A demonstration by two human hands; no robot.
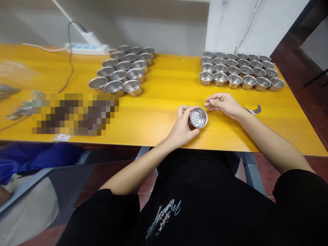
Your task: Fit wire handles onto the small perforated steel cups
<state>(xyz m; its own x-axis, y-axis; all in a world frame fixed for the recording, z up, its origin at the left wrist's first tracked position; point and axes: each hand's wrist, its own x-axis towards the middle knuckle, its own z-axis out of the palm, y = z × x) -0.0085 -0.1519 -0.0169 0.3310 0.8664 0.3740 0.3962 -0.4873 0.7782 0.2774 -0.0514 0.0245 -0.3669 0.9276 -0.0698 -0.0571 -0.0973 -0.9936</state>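
My left hand (183, 126) grips a small metal strainer cup (199, 118) by its side. The cup is tilted so its mouth and the holes in its bottom face me. To the right of the cup, apart from it, my right hand (221, 104) has its thumb and fingers drawn together. Something thin and wire-like (218, 110) shows by the fingers; its exact kind is too fine to make out. Curved shiny metal pieces (253, 109) lie on the table beyond my right wrist, partly hidden by it.
Rows of similar strainer cups (234, 81) stand upright at the back right of the yellow table (153, 119), with another group of cups (133, 87) at the back left. A power strip (88, 49) with cables lies behind. A blurred-out patch (74, 114) covers the left.
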